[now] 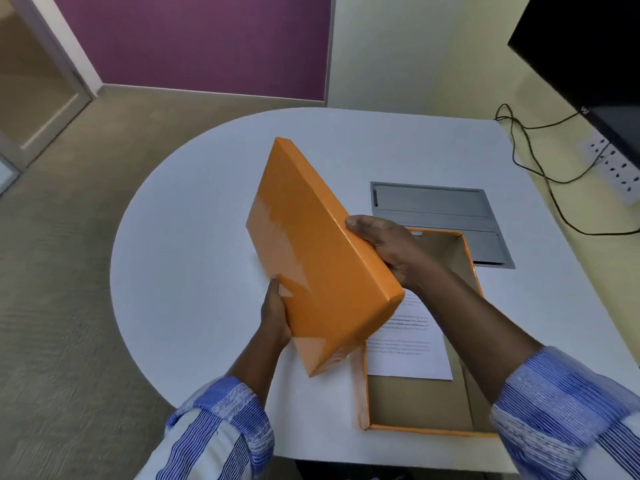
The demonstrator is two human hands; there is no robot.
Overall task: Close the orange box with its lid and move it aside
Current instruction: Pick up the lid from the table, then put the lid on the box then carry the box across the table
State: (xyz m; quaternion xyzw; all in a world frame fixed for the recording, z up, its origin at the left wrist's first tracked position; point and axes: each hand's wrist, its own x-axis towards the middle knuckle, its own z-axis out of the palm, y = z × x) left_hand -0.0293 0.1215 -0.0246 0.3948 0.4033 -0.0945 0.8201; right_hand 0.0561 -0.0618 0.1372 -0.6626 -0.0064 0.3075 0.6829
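The orange lid point(311, 251) is held tilted above the white table, top face toward me, its near right corner overlapping the open orange box point(363, 393). My left hand point(275, 317) grips the lid's near left edge. My right hand point(391, 251) grips its right edge from above the box. The box stands open at the table's near right, cardboard brown inside, with a printed white sheet of paper point(412, 351) lying on its floor.
A grey metal cable hatch point(446, 209) is set into the white table point(194, 237) behind the box. Black cables point(540, 168) and a white power strip point(616, 168) lie at the far right beneath a dark screen point(588, 46). Carpet lies to the left.
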